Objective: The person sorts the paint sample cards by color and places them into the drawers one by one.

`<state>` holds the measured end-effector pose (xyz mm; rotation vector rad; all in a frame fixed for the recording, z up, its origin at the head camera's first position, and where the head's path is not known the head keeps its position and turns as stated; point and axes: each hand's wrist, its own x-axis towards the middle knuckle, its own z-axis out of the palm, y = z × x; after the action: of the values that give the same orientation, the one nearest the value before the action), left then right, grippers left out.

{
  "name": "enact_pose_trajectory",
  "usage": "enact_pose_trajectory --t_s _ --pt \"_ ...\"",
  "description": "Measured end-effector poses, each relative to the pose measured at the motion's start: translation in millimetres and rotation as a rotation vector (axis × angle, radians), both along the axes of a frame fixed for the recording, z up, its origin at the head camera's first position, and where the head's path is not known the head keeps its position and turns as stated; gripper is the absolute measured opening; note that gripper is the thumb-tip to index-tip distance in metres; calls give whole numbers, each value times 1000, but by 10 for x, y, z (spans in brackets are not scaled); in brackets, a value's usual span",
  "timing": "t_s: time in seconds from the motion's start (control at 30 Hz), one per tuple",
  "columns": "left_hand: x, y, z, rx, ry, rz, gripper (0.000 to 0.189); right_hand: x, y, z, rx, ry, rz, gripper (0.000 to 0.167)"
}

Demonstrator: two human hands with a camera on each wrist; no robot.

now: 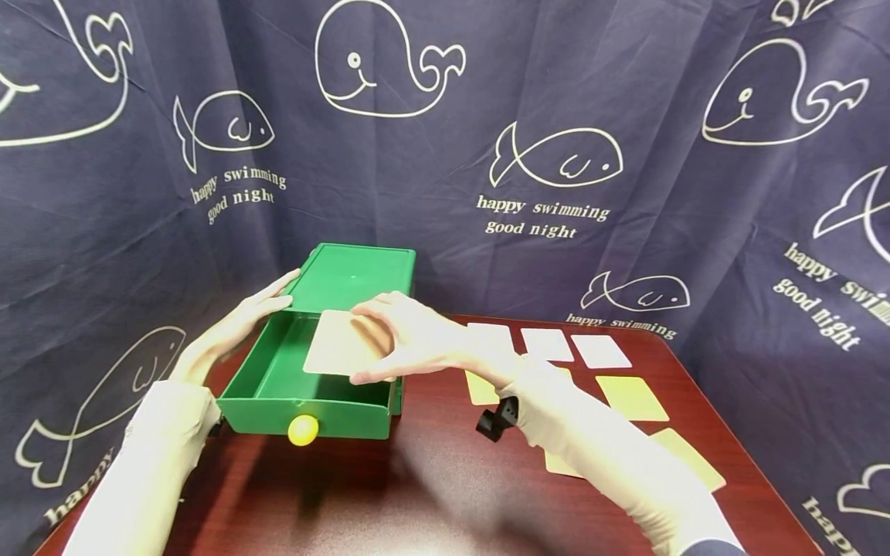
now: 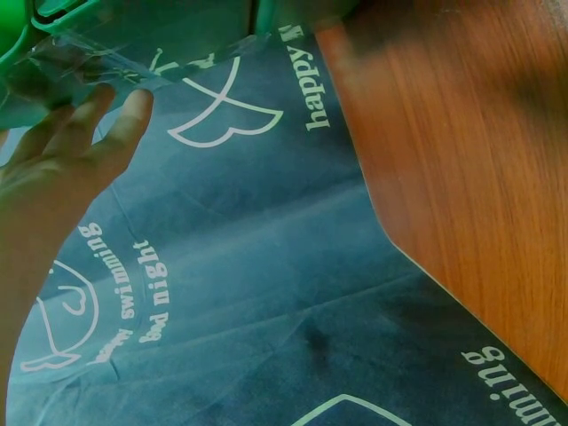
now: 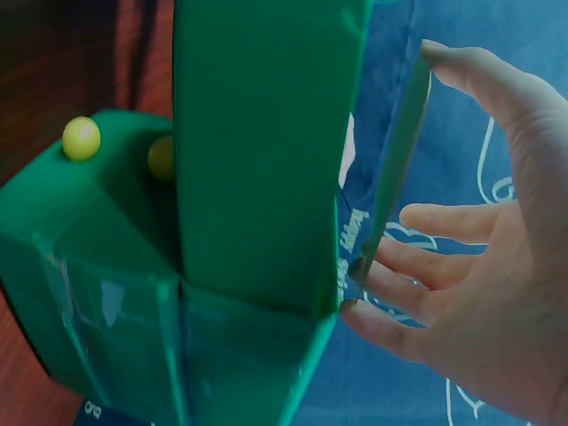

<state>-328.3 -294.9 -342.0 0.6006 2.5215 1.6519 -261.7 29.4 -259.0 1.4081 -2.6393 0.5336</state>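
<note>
A green drawer box (image 1: 358, 274) stands on the left of the table, its drawer (image 1: 278, 347) pulled out toward the front with a yellow round knob (image 1: 303, 430). Over the drawer's right part, my right hand (image 1: 417, 336) pinches a pale cream square card (image 1: 338, 347) between thumb and fingers. The right wrist view has this card (image 3: 399, 160) nearly edge-on, beside the green box. My left hand (image 1: 239, 320) rests its fairly straight fingers on the box's left side; in the left wrist view, the fingertips (image 2: 135, 105) lie against the green wall.
On the table's right lie three white cards (image 1: 601, 351) in a back row, with several yellow cards (image 1: 633, 398) nearer the front. My right forearm covers part of them. A dark blue curtain (image 1: 445, 177) with whale and fish drawings surrounds the reddish-brown table (image 1: 445, 463).
</note>
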Motion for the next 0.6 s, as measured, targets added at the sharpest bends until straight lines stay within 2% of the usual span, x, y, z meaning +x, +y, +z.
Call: enact_pose_trajectory --t_s 0.2,0.33,0.6 --pt "-1 8 7 1 -25 25 56 32 -167 -39 31 37 18 76" --pt "-7 8 7 3 -23 27 55 55 -229 -46 50 23 22 74" --pt "-22 -5 -11 11 -28 31 55 100 -361 -151 171 75 -13 73"
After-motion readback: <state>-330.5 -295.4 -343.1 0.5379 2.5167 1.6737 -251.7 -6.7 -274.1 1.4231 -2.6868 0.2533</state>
